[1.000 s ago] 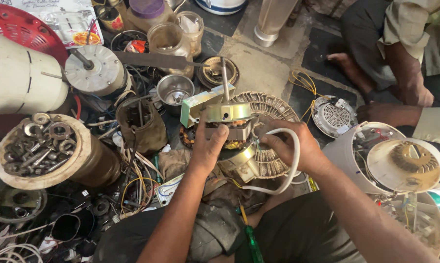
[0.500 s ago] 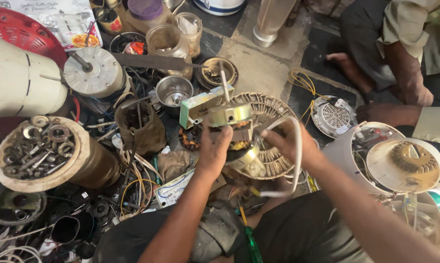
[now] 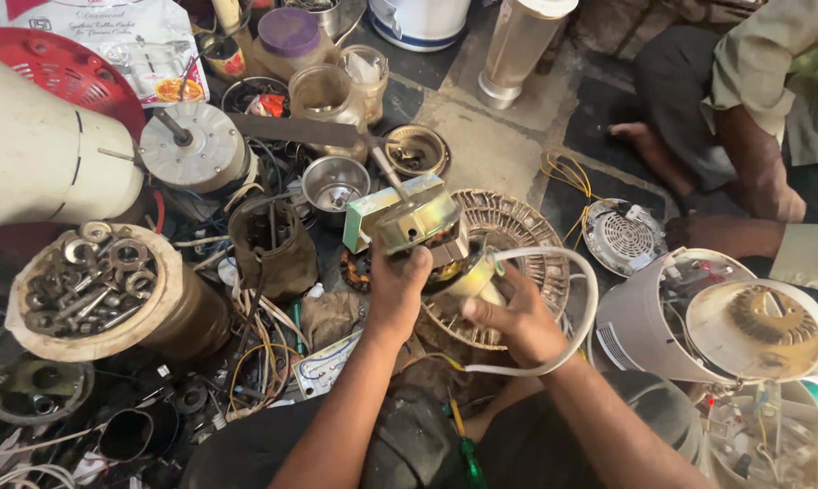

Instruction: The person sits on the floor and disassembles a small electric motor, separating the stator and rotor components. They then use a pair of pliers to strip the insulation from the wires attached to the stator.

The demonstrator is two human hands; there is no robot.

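Down on the cluttered floor, among a cream cylindrical housing, a tub of washers and nuts and a round wire grille, the person is holding a small electric motor up over their lap. Its steel shaft is pointing up and away to the left, so the long axis is leaning away from the body. The left hand is closing its grip on the motor's underside from just below, the nearer of the two. The right hand is sitting slightly right of and below the motor, fingers curling around a yellowish part beside a looping white cable.
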